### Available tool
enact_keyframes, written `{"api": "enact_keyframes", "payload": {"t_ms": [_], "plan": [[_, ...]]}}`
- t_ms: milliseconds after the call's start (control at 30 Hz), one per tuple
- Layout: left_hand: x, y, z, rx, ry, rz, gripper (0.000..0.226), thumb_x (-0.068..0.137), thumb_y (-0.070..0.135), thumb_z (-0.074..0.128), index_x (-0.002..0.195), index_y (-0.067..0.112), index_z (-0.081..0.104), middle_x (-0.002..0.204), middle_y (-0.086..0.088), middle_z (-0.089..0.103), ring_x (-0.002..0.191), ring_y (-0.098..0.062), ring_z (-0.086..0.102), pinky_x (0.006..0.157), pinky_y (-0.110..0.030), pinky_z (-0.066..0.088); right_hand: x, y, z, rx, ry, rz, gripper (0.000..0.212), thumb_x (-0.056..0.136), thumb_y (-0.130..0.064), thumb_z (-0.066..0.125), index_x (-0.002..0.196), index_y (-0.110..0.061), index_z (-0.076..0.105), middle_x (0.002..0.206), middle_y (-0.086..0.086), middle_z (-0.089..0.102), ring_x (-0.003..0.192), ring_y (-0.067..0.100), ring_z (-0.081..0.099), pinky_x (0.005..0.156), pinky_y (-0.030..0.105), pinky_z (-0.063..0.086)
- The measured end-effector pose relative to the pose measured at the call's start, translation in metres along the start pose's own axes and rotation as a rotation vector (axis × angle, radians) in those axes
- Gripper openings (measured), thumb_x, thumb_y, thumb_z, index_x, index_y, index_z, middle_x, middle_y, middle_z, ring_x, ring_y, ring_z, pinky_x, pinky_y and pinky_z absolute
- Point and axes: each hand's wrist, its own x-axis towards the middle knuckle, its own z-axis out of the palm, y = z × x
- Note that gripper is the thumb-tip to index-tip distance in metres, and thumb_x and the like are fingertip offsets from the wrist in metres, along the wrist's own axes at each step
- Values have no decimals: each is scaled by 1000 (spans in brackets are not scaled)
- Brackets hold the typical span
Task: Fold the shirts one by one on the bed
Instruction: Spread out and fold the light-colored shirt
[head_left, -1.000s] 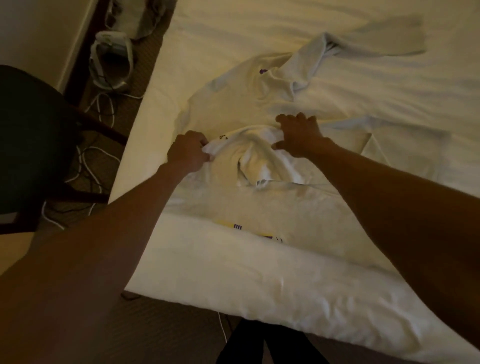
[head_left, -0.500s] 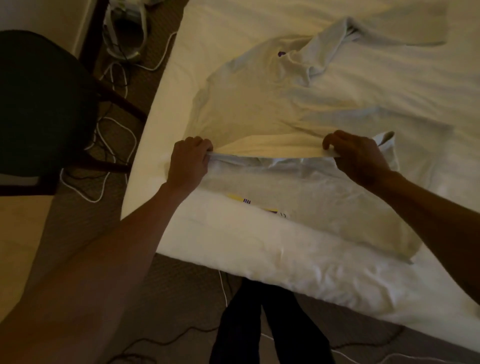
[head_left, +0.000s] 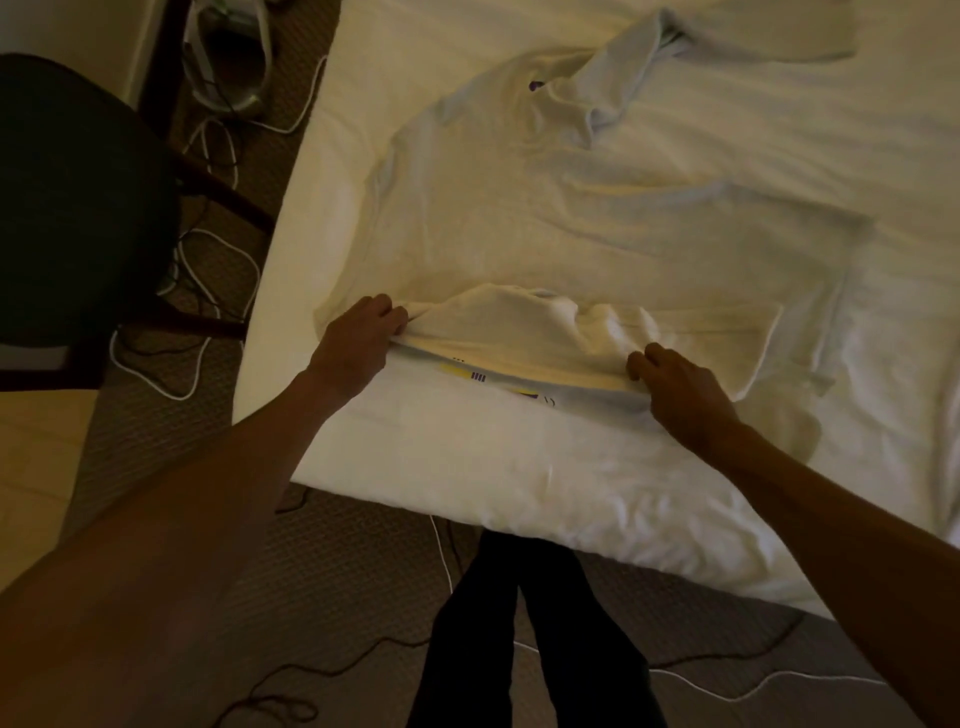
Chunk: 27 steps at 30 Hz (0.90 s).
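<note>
A white shirt (head_left: 524, 332) is laid across the near part of the bed (head_left: 467, 478), close to its front edge. Its raised, bunched fold is held between the two hands. The left end of that fold is pinched by the left hand (head_left: 358, 338), with the fingers curled over the cloth. The right end is gripped by the right hand (head_left: 680, 395), its fingers likewise curled onto the edge. Beneath the lifted layer, a yellow and purple print (head_left: 480, 375) is exposed between the hands.

Two shirts are counted. The second, a pale grey shirt (head_left: 545, 208), is spread flat just beyond the first, farther from the hands and untouched by them. Whether the pale cloth at the top right belongs to it cannot be told.

One dark chair (head_left: 78, 197) is seen left of the bed, with several white cables (head_left: 208, 291) strewn on the floor beside it.
</note>
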Motion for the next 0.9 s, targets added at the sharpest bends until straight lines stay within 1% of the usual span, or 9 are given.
{"api": "enact_keyframes", "payload": {"t_ms": [100,233,300,433,533,600,700,800,900], "plan": [[-4,-1,4,-44,-26,-8,30,74,-12,63,96,8,62,96,-12,54,87,-33,54,56,-44,51,-10,1,9,15,-46,22,38,72,5,67,105,-8,55,102,11,50,88,33,55,59,35,35],[-12,1,-3,-133,-147,40,37,70,0,60,106,8,64,108,-12,56,99,-35,56,78,-46,53,-21,0,7,-15,-143,42,44,74,-15,64,117,-17,52,111,5,49,99,28,55,74,37,44],[-7,7,-12,-150,-89,-38,37,69,10,55,105,10,65,107,-10,55,98,-34,55,79,-45,51,-17,-4,1,43,-26,29,46,74,-27,65,117,-19,52,109,3,50,99,27,56,77,39,46],[24,21,-18,-247,86,-231,21,86,17,60,106,15,64,106,-8,56,100,-30,55,84,-43,47,32,-35,-13,287,229,26,37,86,-43,63,111,-17,56,106,4,53,97,26,55,78,41,47],[40,22,-13,-314,-41,-323,22,89,31,66,110,25,66,114,-1,59,112,-27,52,94,-45,43,77,-75,-25,411,327,64,38,94,-52,52,104,-17,61,105,3,58,98,26,55,81,42,45],[41,17,-8,-337,-115,-359,20,84,41,72,102,32,70,111,4,59,111,-23,53,93,-47,43,101,-100,-32,359,182,179,57,97,-64,33,101,-17,65,105,5,63,101,29,55,85,43,42],[38,7,-6,-434,-112,-408,21,74,48,76,89,35,73,95,8,59,101,-21,58,89,-47,46,126,-126,-35,225,-58,341,91,85,-84,11,102,-17,70,105,10,67,104,33,55,92,47,36],[38,-1,-6,-527,-81,-417,21,75,45,72,85,27,77,82,11,68,88,-17,65,80,-39,51,143,-135,-33,367,-90,522,88,79,-88,32,107,-12,67,109,12,67,107,34,59,102,50,34],[41,-3,-3,-546,11,-435,17,87,33,71,93,20,80,91,2,76,89,-15,66,80,-29,50,158,-127,-28,658,-128,689,61,81,-59,69,116,-9,62,120,13,64,113,34,60,102,48,43]]}}
